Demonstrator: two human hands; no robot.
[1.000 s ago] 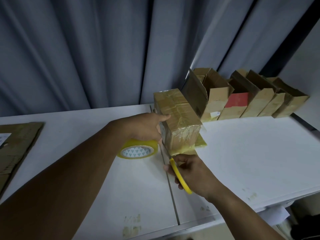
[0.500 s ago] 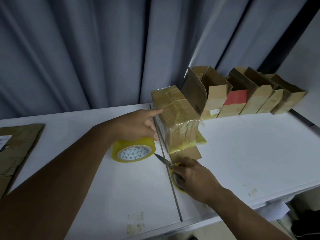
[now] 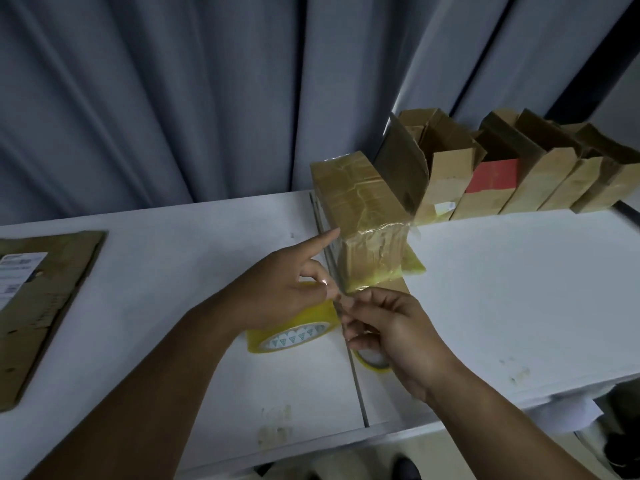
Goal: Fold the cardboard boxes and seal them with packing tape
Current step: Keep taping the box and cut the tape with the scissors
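Nearest, the right hand [image 3: 391, 330] was seen curled, its fingertips pinched on the loose end of tape [image 3: 353, 289] at the near bottom corner of the box. The yellow loop handle of scissors [image 3: 372, 362] was laid beneath it on the white table [image 3: 502, 289]. The yellow roll of packing tape [image 3: 294, 336] was laid flat under the left hand [image 3: 284, 292]. Its index finger was stretched to the box. Whether the other fingers gripped the roll could not be told. The tape-wrapped brown cardboard box [image 3: 360, 216] was stood over the table's seam. Behind it, a row of open brown cardboard boxes [image 3: 519, 178] was lined against the grey curtain [image 3: 173, 98].
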